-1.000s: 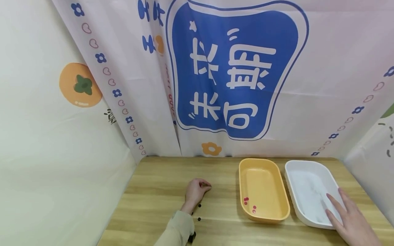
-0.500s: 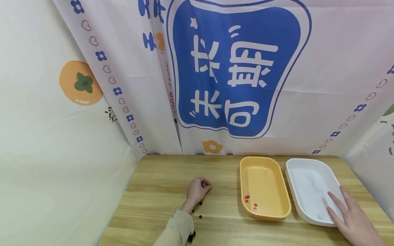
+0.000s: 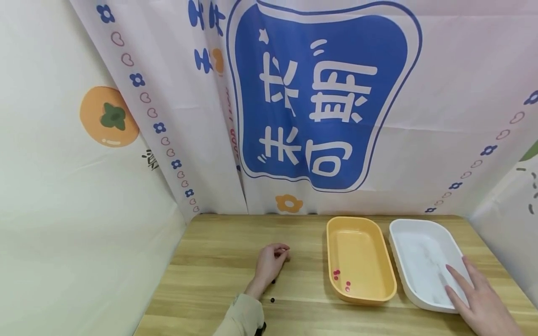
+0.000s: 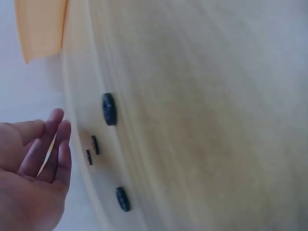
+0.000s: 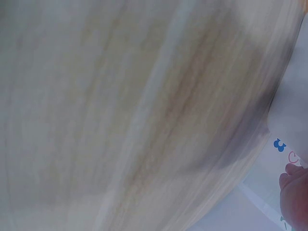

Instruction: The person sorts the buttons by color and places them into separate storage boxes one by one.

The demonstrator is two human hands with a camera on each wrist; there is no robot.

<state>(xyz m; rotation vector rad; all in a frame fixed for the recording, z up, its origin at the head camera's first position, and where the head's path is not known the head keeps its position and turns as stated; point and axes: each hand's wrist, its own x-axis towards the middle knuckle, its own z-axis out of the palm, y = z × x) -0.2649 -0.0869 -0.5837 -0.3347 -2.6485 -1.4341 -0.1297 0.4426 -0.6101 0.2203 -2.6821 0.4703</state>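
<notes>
My left hand (image 3: 270, 263) is low over the table, thumb and fingertips brought together. In the left wrist view, the thumb (image 4: 31, 130) lies against the forefinger; anything pinched between them is hidden. Several small black buttons (image 4: 109, 109) lie on the wood near that hand; in the head view, one black button (image 3: 272, 300) shows beside the wrist. My right hand (image 3: 483, 298) rests with spread, fairly straight fingers over the near right rim of a white tray (image 3: 397, 261). Left of it stands a yellow tray (image 3: 357, 252) with several red buttons (image 3: 348, 283) at its near left end.
The wooden table (image 3: 218, 242) ends at a printed cloth (image 3: 210, 154) hanging behind it. Pale cloth (image 3: 105, 224) also closes off the left side. The two trays stand close together on the right part of the table.
The left hand stays in nearly the same place, its fingertips shifting slightly. The dark speck seen at its fingertips a second ago no longer shows. My right hand keeps its place on the white tray.
</notes>
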